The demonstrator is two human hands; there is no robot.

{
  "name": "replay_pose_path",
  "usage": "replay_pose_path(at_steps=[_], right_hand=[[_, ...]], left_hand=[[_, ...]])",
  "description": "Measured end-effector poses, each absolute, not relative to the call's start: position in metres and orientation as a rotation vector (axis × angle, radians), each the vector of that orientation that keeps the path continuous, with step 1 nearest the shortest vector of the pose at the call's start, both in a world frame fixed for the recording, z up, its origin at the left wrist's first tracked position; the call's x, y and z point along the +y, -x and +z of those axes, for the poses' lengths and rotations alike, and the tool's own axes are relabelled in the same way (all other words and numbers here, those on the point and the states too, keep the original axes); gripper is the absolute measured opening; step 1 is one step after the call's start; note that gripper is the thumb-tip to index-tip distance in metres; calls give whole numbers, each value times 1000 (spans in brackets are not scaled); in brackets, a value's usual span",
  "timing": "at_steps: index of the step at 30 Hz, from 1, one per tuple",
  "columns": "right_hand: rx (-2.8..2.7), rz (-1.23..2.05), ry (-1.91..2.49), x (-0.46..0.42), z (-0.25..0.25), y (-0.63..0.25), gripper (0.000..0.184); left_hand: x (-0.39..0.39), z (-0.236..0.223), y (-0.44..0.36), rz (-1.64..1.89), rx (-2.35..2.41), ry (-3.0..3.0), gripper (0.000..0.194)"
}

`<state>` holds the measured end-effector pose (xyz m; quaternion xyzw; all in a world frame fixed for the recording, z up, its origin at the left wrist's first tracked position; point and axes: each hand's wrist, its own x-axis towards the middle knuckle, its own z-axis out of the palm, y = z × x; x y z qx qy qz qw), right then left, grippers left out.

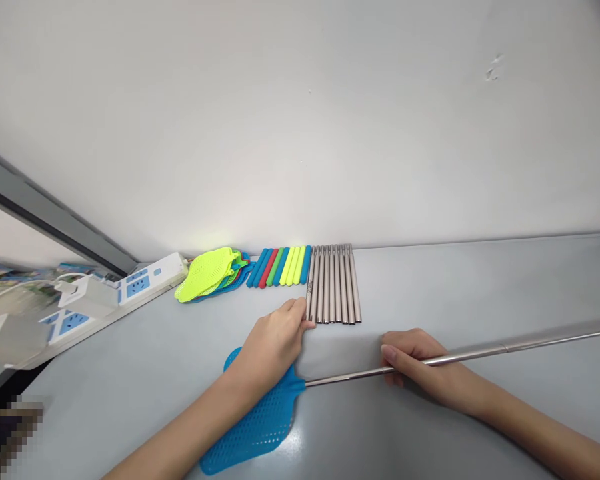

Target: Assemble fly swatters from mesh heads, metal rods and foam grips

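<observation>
A blue mesh fly-swatter head (260,427) lies on the grey table (480,293), joined to a long extended metal rod (480,353) that runs off to the right. My right hand (420,363) grips that rod near its left end. My left hand (275,343) rests over the swatter head's upper edge, and its fingertips touch the near end of the leftmost collapsed metal rod (334,283) in a row of several laid side by side.
Several coloured handle grips (280,267) lie in a row left of the rods. A stack of swatter heads, yellow-green on top (207,272), sits beside them. White power strips (135,283) with a plugged adapter (87,293) line the left edge. A white wall stands behind.
</observation>
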<state>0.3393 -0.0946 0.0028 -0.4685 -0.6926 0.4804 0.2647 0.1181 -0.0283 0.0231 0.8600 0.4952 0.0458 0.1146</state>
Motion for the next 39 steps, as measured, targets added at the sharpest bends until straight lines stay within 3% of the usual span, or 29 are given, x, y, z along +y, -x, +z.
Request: replay_pose_path(at_steps=[15,23,33,39], right_hand=[[-1816,1336,1303,-95,2,-338,43],[-1776,1382,1278,-94,6,-338,45],[-1612,1453,1321,-92,3,-341,49],[-1538,1464,1309,-92,4,-341,49]], left_hand=[[-28,12,-115,321,1436,-2429,14],[-28,27,-115,164,1473,-2407,15],[-29,58,-115,146,1191,-2539,36],[-36,73,-110,91,927,-2585,22]])
